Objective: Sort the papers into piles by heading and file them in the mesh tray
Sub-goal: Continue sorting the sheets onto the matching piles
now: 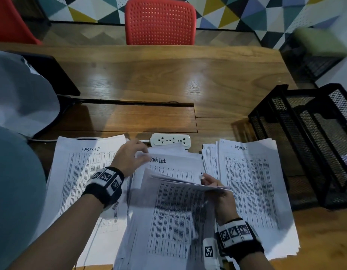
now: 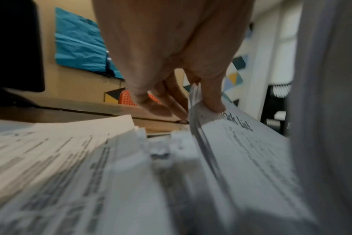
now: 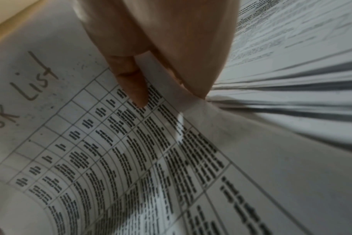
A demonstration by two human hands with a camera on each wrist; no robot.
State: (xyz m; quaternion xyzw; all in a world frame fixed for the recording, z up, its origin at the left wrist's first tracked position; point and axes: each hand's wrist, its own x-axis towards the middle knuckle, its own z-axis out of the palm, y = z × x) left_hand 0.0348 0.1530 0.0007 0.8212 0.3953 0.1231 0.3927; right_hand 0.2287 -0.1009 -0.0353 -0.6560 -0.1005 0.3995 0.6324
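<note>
Three paper piles lie at the desk's near edge. The left pile (image 1: 85, 172) (image 2: 60, 151) is headed "TASKLIST" and the right pile (image 1: 248, 182) "ADMIN". In the middle pile a sheet headed "Task list" (image 1: 174, 164) (image 2: 243, 143) (image 3: 80, 143) is exposed. My left hand (image 1: 141, 154) (image 2: 201, 108) pinches its top left corner, thumb on top. My right hand (image 1: 209, 182) (image 3: 161, 98) grips a bundle of upper sheets (image 1: 178, 211), bent up and back toward me; one finger (image 3: 135, 89) rests on the exposed sheet. The black mesh tray (image 1: 305, 145) stands at the right.
A white power strip (image 1: 170, 140) lies just behind the middle pile. A red chair (image 1: 160, 22) stands across the wooden desk (image 1: 149, 75). A dark screen (image 1: 52, 75) and a grey object (image 1: 19, 94) sit at the left. A second mesh rack (image 1: 309, 61) is at the far right.
</note>
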